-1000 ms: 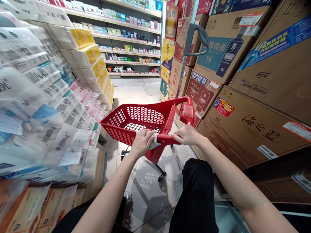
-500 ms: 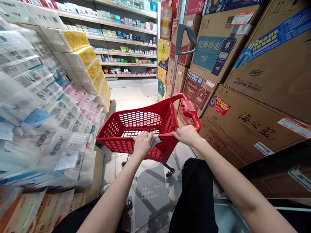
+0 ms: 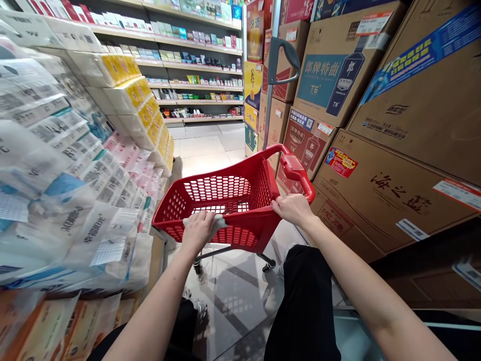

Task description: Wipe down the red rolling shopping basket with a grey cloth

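The red cart (image 3: 244,218) stands on the tiled floor (image 3: 225,296) just ahead of the person, between the two hands and reaching beyond them, its perforated basket open at the top and its handle (image 3: 295,168) at the right end. The left hand (image 3: 199,231) is on the near side rim, toward the left end of the basket, pressing a white cloth (image 3: 218,226) against it; the fingers bend over the edge, and the cloth shows on both sides of the hand, draping a little down the outer wall. The right hand (image 3: 293,208) is closed on the near corner at the other end, just beside the lower end of the handle, with the knuckles uppermost. The hands are well apart, with a bare stretch of red rim between them. Cardboard cartons (image 3: 398,195) are stacked to the right, and wrapped packs (image 3: 112,220) are piled to the left. Compared with half a second ago, the left hand and the cloth have slid along the rim toward the left end, widening the gap between the hands, while the right hand keeps the same corner. A caster (image 3: 198,268) and more of the crossbar (image 3: 215,252) now show below the basket's near wall.
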Action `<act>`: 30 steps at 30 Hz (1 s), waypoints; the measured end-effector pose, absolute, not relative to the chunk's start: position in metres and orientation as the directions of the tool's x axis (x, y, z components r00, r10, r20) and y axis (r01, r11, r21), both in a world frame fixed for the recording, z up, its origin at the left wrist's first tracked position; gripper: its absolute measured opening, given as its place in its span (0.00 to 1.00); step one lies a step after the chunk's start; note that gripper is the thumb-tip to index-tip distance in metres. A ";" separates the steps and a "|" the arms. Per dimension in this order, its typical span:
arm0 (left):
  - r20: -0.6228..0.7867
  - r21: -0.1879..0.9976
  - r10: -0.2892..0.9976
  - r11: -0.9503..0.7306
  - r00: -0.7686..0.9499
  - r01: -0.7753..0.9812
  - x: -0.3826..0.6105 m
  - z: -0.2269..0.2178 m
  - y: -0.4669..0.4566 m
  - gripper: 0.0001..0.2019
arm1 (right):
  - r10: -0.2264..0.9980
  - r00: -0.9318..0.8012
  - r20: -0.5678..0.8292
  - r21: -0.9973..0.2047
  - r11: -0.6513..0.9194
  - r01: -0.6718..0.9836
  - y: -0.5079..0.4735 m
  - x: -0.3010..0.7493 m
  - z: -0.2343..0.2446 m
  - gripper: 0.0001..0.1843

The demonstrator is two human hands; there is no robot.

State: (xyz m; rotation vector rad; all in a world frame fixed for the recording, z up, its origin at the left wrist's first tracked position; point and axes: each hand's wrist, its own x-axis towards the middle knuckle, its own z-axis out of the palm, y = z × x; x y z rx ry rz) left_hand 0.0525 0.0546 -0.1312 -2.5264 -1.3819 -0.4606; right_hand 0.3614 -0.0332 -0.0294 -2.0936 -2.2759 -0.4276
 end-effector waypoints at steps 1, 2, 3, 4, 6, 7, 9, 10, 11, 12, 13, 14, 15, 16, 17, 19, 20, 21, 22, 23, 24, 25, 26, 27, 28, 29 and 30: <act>0.374 -0.045 0.785 -0.516 0.494 0.855 0.049 -0.132 0.054 0.15 | 0.976 -0.094 0.195 0.186 0.057 0.981 -0.033 0.362 -0.029 0.27; 0.372 -0.046 0.794 -0.501 0.481 0.864 0.048 -0.133 0.053 0.15 | 0.977 -0.089 0.193 0.186 0.053 0.981 -0.032 0.363 -0.029 0.27; 0.372 -0.050 0.802 -0.487 0.468 0.872 0.049 -0.133 0.052 0.15 | 0.978 -0.085 0.192 0.185 0.049 0.981 -0.031 0.363 -0.029 0.27; 0.371 -0.055 0.808 -0.473 0.458 0.879 0.051 -0.134 0.051 0.15 | 0.978 -0.079 0.194 0.186 0.043 0.982 -0.031 0.364 -0.029 0.27; 0.373 -0.066 0.816 -0.451 0.441 0.890 0.058 -0.135 0.048 0.14 | 0.977 -0.063 0.203 0.185 0.025 0.982 -0.029 0.365 -0.028 0.26; 0.375 -0.067 0.818 -0.446 0.437 0.892 0.064 -0.135 0.047 0.14 | 0.977 -0.054 0.208 0.184 0.015 0.983 -0.028 0.365 -0.028 0.26; 0.376 -0.063 0.809 -0.464 0.451 0.884 0.080 -0.133 0.044 0.14 | 0.977 -0.036 0.212 0.179 -0.003 0.984 -0.027 0.365 -0.028 0.26; 0.377 -0.056 0.799 -0.485 0.469 0.872 0.090 -0.132 0.042 0.14 | 0.977 -0.030 0.212 0.176 -0.008 0.984 -0.027 0.364 -0.029 0.26; 0.377 -0.045 0.785 -0.515 0.492 0.856 0.100 -0.129 0.040 0.14 | 0.977 -0.030 0.211 0.174 -0.008 0.985 -0.027 0.363 -0.029 0.26; 0.385 -0.032 0.767 -0.545 0.514 0.838 0.112 -0.127 0.038 0.14 | 0.977 -0.034 0.211 0.172 -0.003 0.985 -0.027 0.362 -0.029 0.26; 0.391 -0.020 0.753 -0.568 0.529 0.823 0.122 -0.124 0.036 0.15 | 0.977 -0.040 0.212 0.172 0.003 0.985 -0.028 0.361 -0.029 0.26; 0.400 -0.005 0.747 -0.578 0.531 0.816 0.132 -0.121 0.034 0.15 | 0.976 -0.049 0.213 0.173 0.011 0.985 -0.028 0.359 -0.029 0.26; 0.407 0.011 0.743 -0.586 0.531 0.811 0.140 -0.119 0.032 0.15 | 0.975 -0.056 0.214 0.175 0.018 0.984 -0.028 0.359 -0.029 0.26; 0.410 0.027 0.741 -0.592 0.531 0.806 0.145 -0.116 0.031 0.15 | 0.974 -0.064 0.217 0.177 0.025 0.984 -0.028 0.358 -0.029 0.26; 0.410 0.041 0.740 -0.599 0.533 0.800 0.147 -0.114 0.030 0.15 | 0.974 -0.071 0.217 0.178 0.032 0.983 -0.028 0.359 -0.029 0.26; 0.396 0.054 0.736 -0.616 0.549 0.786 0.143 -0.113 0.031 0.14 | 0.973 -0.081 0.215 0.178 0.043 0.983 -0.029 0.360 -0.029 0.26; 0.387 0.054 0.737 -0.618 0.555 0.784 0.138 -0.113 0.032 0.14 | 0.973 -0.085 0.217 0.178 0.047 0.983 -0.029 0.361 -0.029 0.26; 0.377 0.052 0.742 -0.615 0.555 0.787 0.131 -0.114 0.033 0.13 | 0.971 -0.090 0.220 0.179 0.050 0.983 -0.029 0.363 -0.030 0.26; 0.370 0.048 0.750 -0.605 0.548 0.795 0.122 -0.116 0.035 0.13 | 0.970 -0.093 0.223 0.180 0.053 0.982 -0.029 0.364 -0.030 0.26; 0.368 0.044 0.761 -0.588 0.533 0.808 0.113 -0.118 0.037 0.13 | 0.970 -0.095 0.226 0.181 0.054 0.982 -0.029 0.365 -0.031 0.26; 0.370 0.041 0.772 -0.570 0.517 0.821 0.104 -0.121 0.039 0.12 | 0.969 -0.095 0.227 0.182 0.053 0.982 -0.029 0.366 -0.031 0.26; 0.374 0.035 0.780 -0.554 0.503 0.832 0.095 -0.124 0.041 0.12 | 0.970 -0.094 0.226 0.182 0.053 0.982 -0.030 0.366 -0.032 0.26; 0.377 0.030 0.784 -0.543 0.494 0.839 0.087 -0.126 0.042 0.12 | 0.971 -0.092 0.222 0.180 0.052 0.982 -0.030 0.366 -0.032 0.26; 0.375 0.022 0.786 -0.537 0.491 0.843 0.081 -0.128 0.044 0.13 | 0.972 -0.088 0.219 0.178 0.049 0.983 -0.030 0.366 -0.032 0.26; 0.371 0.016 0.790 -0.532 0.489 0.847 0.077 -0.129 0.045 0.12 | 0.972 -0.084 0.217 0.176 0.046 0.983 -0.030 0.366 -0.032 0.26; 0.365 0.012 0.793 -0.528 0.488 0.849 0.076 -0.130 0.045 0.12 | 0.973 -0.083 0.216 0.174 0.045 0.984 -0.030 0.366 -0.032 0.26; 0.360 0.012 0.795 -0.527 0.488 0.850 0.077 -0.129 0.046 0.12 | 0.973 -0.083 0.216 0.173 0.045 0.984 -0.030 0.366 -0.032 0.26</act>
